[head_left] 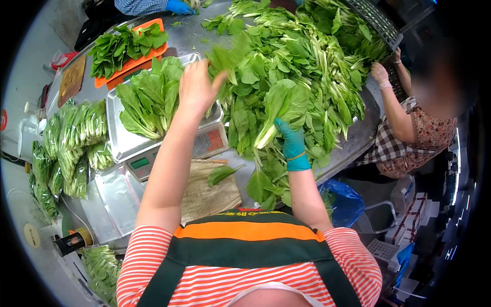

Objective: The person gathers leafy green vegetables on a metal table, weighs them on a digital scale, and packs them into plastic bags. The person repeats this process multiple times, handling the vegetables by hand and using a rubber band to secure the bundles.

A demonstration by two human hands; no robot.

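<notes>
My left hand (198, 84), bare, is over the right side of a metal weighing tray (116, 138), its thumb stretched away from the other fingers, which are partly hidden. Next to the thumb is a motion-blurred green leaf (228, 60); nothing shows clearly in this hand's grip. A bunch of leafy greens (153, 94) lies on the tray, which sits on a digital scale (209, 141). In a teal glove, my right hand (294, 146) is closed on a leafy green (284, 102), its pale stalks pointing down-left. Around it spreads a big heap of similar greens (302, 56).
Bagged greens (76, 130) and clear plastic bags (110, 197) lie at left. An orange tray (160, 50) holds more greens. A flattened brown sack (204, 189) is before me. At right, a co-worker's gloved hand (380, 74) is by a dark crate (376, 25); a blue-gloved hand (180, 6) is at the far edge.
</notes>
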